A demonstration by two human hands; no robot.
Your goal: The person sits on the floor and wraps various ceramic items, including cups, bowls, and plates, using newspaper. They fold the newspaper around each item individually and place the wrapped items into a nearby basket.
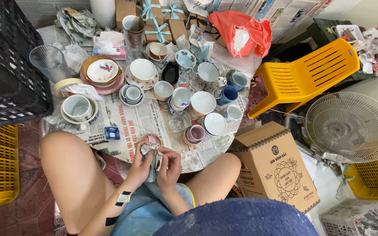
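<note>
Newspaper-wrapped cup (151,142) between hands, over cluttered table (127,122).

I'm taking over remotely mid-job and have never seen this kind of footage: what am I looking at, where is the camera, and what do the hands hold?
There is no machine here: a seated person works with two bare hands. The one picture comes from a camera on their head, looking down past their knees. The left hand and right hand together hold a small round pinkish dish partly wrapped in a scrap of printed newspaper. In front is a low newspaper-covered table crowded with ceramic cups, bowls and saucers. A brown cardboard box stands to the right.
</note>
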